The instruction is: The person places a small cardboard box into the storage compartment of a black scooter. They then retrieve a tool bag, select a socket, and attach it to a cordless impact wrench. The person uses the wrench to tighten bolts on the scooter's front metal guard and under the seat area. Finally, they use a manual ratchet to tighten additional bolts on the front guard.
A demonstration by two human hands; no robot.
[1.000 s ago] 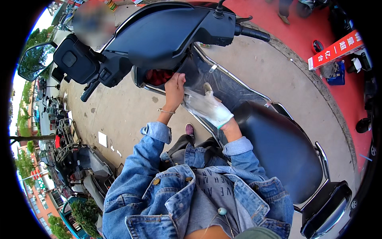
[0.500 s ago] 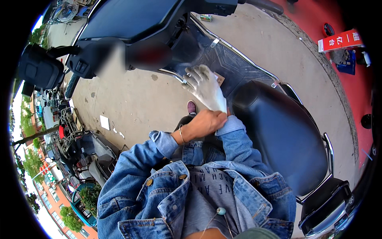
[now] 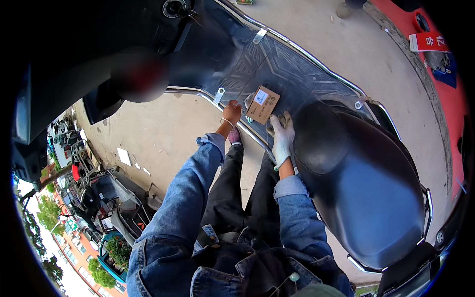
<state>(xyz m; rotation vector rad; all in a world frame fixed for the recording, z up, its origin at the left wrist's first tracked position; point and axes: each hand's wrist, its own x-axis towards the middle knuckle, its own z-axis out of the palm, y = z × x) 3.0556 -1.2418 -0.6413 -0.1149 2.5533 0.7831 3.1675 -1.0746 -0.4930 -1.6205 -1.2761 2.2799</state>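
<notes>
A small brown cardboard box [image 3: 263, 104] with a white label is over the scooter's dark footboard [image 3: 284, 64]. My right hand [image 3: 282, 137], in a whitish glove with dirty grey fingertips, has its fingers curled on the box's near right corner. My left hand [image 3: 231, 113], bare with a bracelet at the wrist, is beside the box's left side above the footboard's metal rail. Its fingers are curled in; what they hold, if anything, does not show. A crumpled greyish thing [image 3: 249, 100] peeks out at the box's left edge, mostly covered.
The black scooter seat [image 3: 366, 183] lies to my right, its dark front body [image 3: 64, 59] to the left. Metal rails [image 3: 316, 68] edge the footboard. A key [image 3: 190, 14] hangs at the front panel. Parked scooters [image 3: 116, 195] stand at left; a red sign [image 3: 430, 42] is far right.
My left hand has let go of the glove cuff at my right wrist and moved to the box's left side. My gloved right hand has come down to the box. My view has shifted.
</notes>
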